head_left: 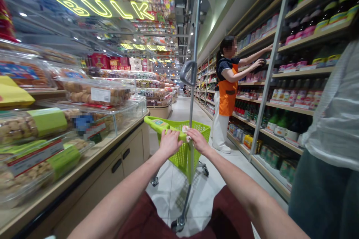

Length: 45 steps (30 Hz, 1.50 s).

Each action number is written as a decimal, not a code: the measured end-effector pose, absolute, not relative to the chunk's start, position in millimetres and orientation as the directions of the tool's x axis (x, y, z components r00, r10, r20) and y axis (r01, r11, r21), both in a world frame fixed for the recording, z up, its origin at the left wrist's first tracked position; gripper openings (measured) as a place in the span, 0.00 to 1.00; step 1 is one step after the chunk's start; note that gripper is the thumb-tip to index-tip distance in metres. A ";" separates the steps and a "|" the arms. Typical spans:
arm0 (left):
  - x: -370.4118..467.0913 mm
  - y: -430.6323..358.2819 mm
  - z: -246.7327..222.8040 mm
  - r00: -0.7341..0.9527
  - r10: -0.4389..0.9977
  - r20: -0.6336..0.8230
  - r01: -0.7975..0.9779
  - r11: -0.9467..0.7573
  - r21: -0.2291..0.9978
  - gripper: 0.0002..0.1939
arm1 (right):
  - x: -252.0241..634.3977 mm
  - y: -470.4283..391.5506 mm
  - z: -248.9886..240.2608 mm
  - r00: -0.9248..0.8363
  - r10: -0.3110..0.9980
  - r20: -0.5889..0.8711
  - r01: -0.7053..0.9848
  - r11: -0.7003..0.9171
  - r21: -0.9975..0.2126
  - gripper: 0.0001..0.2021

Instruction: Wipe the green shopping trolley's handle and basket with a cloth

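Observation:
A lime-green shopping cart (179, 162) with a perforated plastic basket stands in front of me, and a grey metal pole (195, 33) rises along its near side. My left hand (169, 142) is closed over the near rim of the basket, left of the pole. Beside the pole, my right hand (198, 141) pinches a crumpled white wipe or tissue (185, 130) at the basket's rim. A grey loop handle (188, 74) sits on the pole above my hands. Part of the wipe is hidden behind my right fingers.
On the left runs a wooden counter (129, 138) with clear boxes of baked snacks (95, 93). Tall shelves (297, 73) of bottles line the right. A person in an orange apron (227, 95) reaches into them. Another person's white top (336, 119) is close at right. A tiled aisle (183, 106) leads ahead.

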State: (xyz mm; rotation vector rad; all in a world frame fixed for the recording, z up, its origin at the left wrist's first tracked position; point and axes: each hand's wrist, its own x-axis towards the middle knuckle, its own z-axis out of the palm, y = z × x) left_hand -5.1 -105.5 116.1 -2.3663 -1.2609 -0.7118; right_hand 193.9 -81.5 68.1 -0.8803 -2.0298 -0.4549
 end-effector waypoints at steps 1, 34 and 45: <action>-7.9 -101.8 115.8 0.468 0.666 0.581 0.842 -0.536 -0.063 0.20 | 197.4 -83.8 68.7 -0.359 0.430 0.829 0.732 0.681 -0.036 0.19; -16.8 -90.6 104.4 0.395 0.748 0.534 0.891 -0.454 -0.023 0.29 | 132.3 -111.2 90.3 -0.094 0.593 0.799 0.913 0.372 -0.169 0.22; -38.4 -81.4 100.0 0.347 0.776 0.527 0.910 -0.414 0.011 0.33 | 171.8 -113.1 84.4 0.021 0.615 0.788 0.951 0.230 -0.205 0.21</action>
